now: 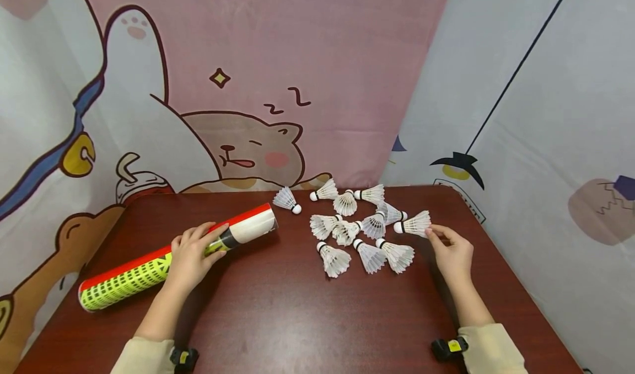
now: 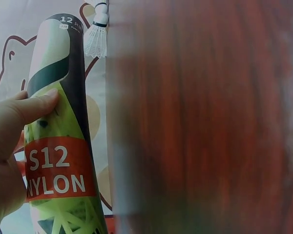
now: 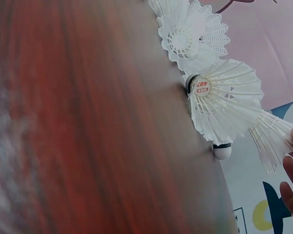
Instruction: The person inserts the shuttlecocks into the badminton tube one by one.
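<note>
My left hand grips a shuttlecock tube round its middle. The tube is yellow-green, red and white, marked "S12 NYLON" in the left wrist view, and lies aslant at the left of the table. At the right, my right hand pinches the feather skirt of a white shuttlecock between thumb and fingers, its cork pointing left. That hand shows only partly at the edge of the right wrist view, where the pinched shuttlecock is partly cut off by the fingers.
Several more shuttlecocks lie loosely grouped left of my right hand, some touching. One shuttlecock lies apart near the tube's white end. Beneath is a dark red-brown table; a cartoon-printed cloth hangs behind it.
</note>
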A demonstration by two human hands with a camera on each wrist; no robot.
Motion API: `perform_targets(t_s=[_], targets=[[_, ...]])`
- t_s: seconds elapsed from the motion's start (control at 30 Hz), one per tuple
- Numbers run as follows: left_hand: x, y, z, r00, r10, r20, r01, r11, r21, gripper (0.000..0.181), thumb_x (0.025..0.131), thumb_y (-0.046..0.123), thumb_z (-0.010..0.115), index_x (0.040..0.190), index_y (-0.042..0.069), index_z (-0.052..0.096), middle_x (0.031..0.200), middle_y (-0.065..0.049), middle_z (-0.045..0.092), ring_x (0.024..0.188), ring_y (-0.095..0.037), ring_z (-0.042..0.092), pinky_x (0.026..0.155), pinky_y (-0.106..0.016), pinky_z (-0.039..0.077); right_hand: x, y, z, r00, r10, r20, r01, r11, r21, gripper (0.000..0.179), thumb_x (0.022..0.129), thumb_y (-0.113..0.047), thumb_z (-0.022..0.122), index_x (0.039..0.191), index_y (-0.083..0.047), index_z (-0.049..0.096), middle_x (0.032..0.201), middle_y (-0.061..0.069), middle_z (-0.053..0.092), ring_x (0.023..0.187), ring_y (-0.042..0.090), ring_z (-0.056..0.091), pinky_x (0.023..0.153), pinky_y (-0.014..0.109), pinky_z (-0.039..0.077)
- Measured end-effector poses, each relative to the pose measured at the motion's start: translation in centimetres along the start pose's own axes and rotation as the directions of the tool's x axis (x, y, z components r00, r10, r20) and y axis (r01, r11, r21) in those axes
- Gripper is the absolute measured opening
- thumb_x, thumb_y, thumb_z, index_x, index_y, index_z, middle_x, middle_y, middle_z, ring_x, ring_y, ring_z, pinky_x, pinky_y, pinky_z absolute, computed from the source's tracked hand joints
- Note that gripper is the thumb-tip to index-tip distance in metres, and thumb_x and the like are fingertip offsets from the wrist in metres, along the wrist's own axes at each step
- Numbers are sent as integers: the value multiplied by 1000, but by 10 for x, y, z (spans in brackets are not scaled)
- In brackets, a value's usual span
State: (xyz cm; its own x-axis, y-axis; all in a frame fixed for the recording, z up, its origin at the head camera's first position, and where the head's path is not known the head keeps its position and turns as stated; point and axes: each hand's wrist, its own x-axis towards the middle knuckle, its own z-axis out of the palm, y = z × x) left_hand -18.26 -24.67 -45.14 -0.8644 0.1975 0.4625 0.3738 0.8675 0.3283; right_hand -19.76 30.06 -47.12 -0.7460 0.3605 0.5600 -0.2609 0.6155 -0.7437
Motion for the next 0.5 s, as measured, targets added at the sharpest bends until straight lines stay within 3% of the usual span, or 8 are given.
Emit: perform_targets(t_s=[0.5], targets=[[1, 12, -2, 998, 36, -51, -38, 999, -36, 67, 69, 12, 86, 130, 22, 61, 129, -15, 52, 112, -39, 43, 89, -60, 24, -3, -19, 0, 998, -15, -57, 18, 999, 40, 9, 81, -2, 75, 91, 0, 75, 76, 6, 69, 62, -2, 53, 53, 12, 39]])
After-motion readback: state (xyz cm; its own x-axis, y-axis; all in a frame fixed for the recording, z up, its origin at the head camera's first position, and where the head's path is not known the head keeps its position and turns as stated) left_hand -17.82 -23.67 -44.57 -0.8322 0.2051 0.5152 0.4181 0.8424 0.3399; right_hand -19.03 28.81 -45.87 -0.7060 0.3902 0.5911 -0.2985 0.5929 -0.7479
